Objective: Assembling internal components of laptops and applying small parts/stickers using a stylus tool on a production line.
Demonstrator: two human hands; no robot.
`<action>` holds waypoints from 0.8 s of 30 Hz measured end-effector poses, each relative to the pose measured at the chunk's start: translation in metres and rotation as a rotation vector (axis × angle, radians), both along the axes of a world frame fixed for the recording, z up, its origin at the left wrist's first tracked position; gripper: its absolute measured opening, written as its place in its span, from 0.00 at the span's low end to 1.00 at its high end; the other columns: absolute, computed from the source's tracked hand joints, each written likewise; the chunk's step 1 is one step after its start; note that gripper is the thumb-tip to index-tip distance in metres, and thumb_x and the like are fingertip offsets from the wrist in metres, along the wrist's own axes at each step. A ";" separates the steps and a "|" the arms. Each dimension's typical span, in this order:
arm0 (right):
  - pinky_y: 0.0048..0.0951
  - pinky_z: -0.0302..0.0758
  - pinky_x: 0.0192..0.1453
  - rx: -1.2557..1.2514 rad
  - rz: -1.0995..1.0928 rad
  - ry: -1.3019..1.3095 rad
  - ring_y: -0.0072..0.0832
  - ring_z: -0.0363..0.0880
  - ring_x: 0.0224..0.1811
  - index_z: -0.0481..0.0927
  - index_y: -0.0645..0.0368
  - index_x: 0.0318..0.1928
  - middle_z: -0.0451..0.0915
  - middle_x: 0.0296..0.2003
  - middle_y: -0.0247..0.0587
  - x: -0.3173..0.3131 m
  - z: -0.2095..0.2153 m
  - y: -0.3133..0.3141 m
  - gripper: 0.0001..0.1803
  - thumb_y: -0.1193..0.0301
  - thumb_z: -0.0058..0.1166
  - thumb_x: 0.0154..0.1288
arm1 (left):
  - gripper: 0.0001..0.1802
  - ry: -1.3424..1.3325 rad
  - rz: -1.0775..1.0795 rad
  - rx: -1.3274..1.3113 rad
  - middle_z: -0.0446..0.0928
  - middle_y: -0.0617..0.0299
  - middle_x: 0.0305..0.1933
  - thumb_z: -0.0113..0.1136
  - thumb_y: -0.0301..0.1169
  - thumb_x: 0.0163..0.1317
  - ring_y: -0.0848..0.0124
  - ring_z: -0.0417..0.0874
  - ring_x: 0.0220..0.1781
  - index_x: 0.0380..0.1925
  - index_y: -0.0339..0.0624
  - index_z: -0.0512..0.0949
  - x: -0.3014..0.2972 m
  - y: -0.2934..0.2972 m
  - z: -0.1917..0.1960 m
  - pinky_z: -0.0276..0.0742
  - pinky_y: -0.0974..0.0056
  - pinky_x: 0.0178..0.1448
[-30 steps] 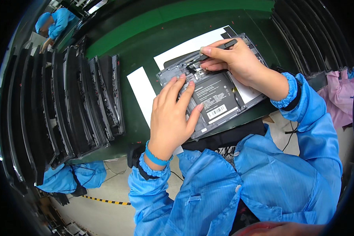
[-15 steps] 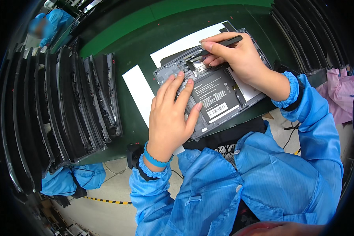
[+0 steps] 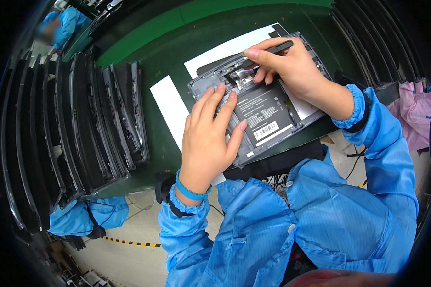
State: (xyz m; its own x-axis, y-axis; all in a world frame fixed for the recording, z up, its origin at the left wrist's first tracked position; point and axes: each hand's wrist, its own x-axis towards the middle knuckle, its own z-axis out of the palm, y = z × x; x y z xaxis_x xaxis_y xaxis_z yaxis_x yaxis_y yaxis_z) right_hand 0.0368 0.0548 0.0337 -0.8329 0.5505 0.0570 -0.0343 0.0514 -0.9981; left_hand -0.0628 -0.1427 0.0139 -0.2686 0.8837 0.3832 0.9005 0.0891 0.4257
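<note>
An opened laptop chassis (image 3: 267, 148) lies tilted on the green table, its dark battery (image 3: 258, 112) with a white barcode label facing up. My left hand (image 3: 207, 128) rests on the chassis's left side, fingers stretched out and slightly spread, with the thumb at the battery's edge. My right hand (image 3: 292, 67) is closed round slim black tweezers (image 3: 278, 48). They slant down to the left over the exposed circuit parts (image 3: 242, 79) beyond the battery. Their tips are too small to make out.
White sheets (image 3: 170, 107) lie left of and behind the chassis on the green table (image 3: 170, 52). A row of dark laptop parts (image 3: 112, 119) stands upright at the left, another (image 3: 383, 43) at the right. A person in blue (image 3: 67, 26) is at the far left. Pink cloth (image 3: 412, 107) hangs right.
The tweezers and my right fingers have shifted slightly over the circuit parts, showing more of them. My left hand stays in nearly the same place on the chassis.
</note>
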 end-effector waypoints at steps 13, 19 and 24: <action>0.17 0.74 0.28 0.001 -0.067 -0.014 0.23 0.83 0.29 0.83 0.65 0.43 0.83 0.32 0.42 -0.006 -0.006 0.001 0.13 0.68 0.60 0.64 | 0.23 0.001 0.014 -0.014 0.70 0.48 0.63 0.62 0.31 0.56 0.48 0.69 0.64 0.53 0.37 0.76 0.000 0.000 0.001 0.65 0.52 0.67; 0.20 0.77 0.30 0.011 -0.064 -0.005 0.22 0.82 0.28 0.83 0.68 0.40 0.83 0.29 0.42 -0.006 -0.007 0.002 0.14 0.67 0.61 0.63 | 0.25 0.068 0.107 -0.064 0.72 0.50 0.57 0.61 0.38 0.58 0.51 0.71 0.60 0.54 0.38 0.75 0.010 0.007 0.013 0.66 0.53 0.61; 0.19 0.78 0.30 0.013 -0.048 -0.011 0.23 0.83 0.28 0.82 0.68 0.40 0.82 0.29 0.42 -0.008 -0.009 0.004 0.14 0.67 0.61 0.63 | 0.30 0.146 0.234 -0.082 0.69 0.52 0.51 0.61 0.46 0.58 0.56 0.69 0.55 0.56 0.38 0.74 0.019 0.026 0.010 0.66 0.53 0.56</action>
